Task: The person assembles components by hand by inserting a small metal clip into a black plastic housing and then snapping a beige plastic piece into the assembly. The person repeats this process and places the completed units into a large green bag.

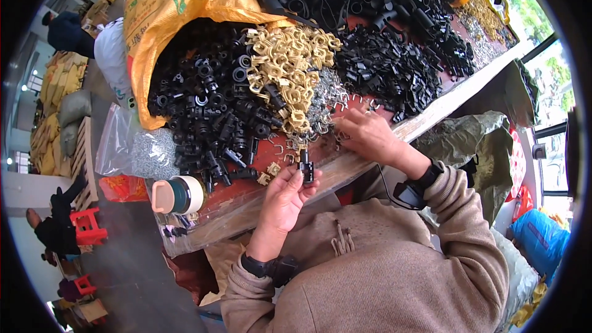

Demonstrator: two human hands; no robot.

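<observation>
My left hand [287,194] pinches a small black plastic fitting [306,174] upright between thumb and fingers, over the table's front edge. Close beyond it lies a heap of gold-coloured metal clips [290,55], tapering toward me. My right hand [373,135] is at the near edge of a pile of silver U-shaped clips [327,95]. Its fingers are bent and drawn together among the loose clips; whatever is between the fingertips is hidden. Left of the gold heap, many black plastic fittings [203,102] spill from an orange woven sack [148,37].
Small black parts [388,68] are heaped at right on the red tabletop [240,200], with black tubes behind. A lidded cup [179,195] and a clear bag of silver pieces [154,153] stand at the left corner. Sacks lie right of the table; people sit farther left.
</observation>
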